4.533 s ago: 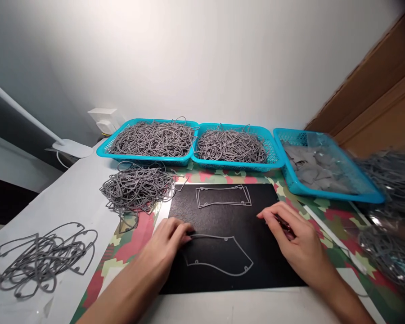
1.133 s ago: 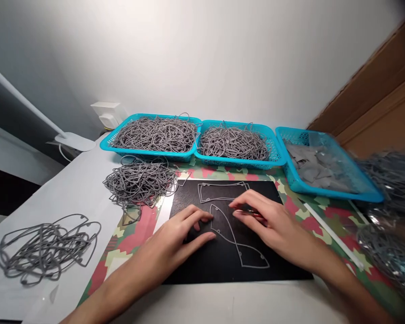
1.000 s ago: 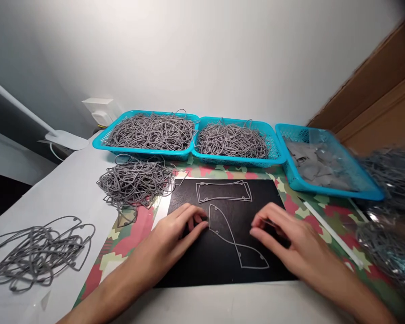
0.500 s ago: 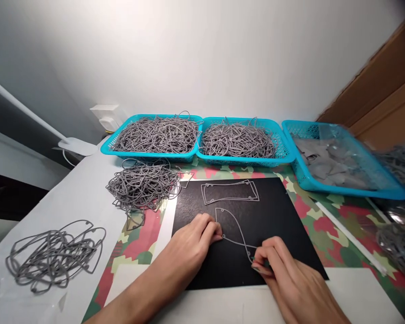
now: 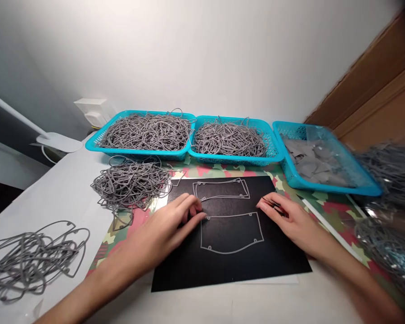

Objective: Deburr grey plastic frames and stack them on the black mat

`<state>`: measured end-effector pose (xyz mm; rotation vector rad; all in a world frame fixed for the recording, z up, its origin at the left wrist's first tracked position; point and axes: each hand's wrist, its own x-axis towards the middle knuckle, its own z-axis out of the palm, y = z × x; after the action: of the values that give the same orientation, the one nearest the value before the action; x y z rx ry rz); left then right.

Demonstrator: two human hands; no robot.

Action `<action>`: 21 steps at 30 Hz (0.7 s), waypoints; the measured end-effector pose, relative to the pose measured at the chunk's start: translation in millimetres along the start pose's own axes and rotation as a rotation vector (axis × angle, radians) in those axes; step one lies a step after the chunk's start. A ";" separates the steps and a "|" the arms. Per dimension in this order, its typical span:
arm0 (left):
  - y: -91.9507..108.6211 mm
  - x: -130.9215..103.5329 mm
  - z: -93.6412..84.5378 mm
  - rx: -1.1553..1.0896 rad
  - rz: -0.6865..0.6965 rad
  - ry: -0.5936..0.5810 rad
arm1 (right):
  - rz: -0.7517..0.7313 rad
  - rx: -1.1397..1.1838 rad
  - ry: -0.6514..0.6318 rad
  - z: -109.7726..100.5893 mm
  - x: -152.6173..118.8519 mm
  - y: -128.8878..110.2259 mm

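A thin grey gasket [image 5: 231,216], a four-sided loop with small eyelets at its corners, lies spread on a black mat [image 5: 222,272]. Its lower side bows outward. My left hand [image 5: 180,220] is at its upper left corner, thumb tip on or just beside the loop, thumb and forefinger apart. To the upper right of the loop, clear of it, my right hand [image 5: 286,216] is closed around a thin dark tool [image 5: 273,204], mostly hidden by the fingers. Farther back on the mat, more grey gaskets [image 5: 222,182] lie overlapped.
Two blue baskets [image 5: 138,153] [image 5: 236,159] of tangled grey loops stand along the wall. A third blue basket [image 5: 330,186] holds flat grey pieces. Loose loop piles [image 5: 131,184] [image 5: 37,256] lie at left. A white strip [image 5: 330,229] and clear bags [image 5: 388,252] are at right.
The twisted gasket has been opened out into a flat four-sided loop. My right hand has let go of it and moved up and away; my left hand has shifted to its upper left corner.
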<state>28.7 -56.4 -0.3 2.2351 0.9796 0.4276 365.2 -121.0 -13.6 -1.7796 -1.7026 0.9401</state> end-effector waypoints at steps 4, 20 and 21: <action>-13.2 14.5 -0.8 -0.017 0.010 -0.056 | -0.010 -0.025 0.023 2.4 -3.6 0.8; -23.8 -2.4 0.6 -0.067 0.075 -0.125 | -0.039 -0.101 -0.041 9.5 -18.0 -7.6; -24.4 -2.8 -0.2 -0.091 0.053 -0.131 | -0.039 -0.081 -0.032 9.1 -17.7 -7.9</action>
<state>13.8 -46.0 -16.8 2.1814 0.8191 0.3377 353.5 -138.7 -11.0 -1.7846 -1.8121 0.8997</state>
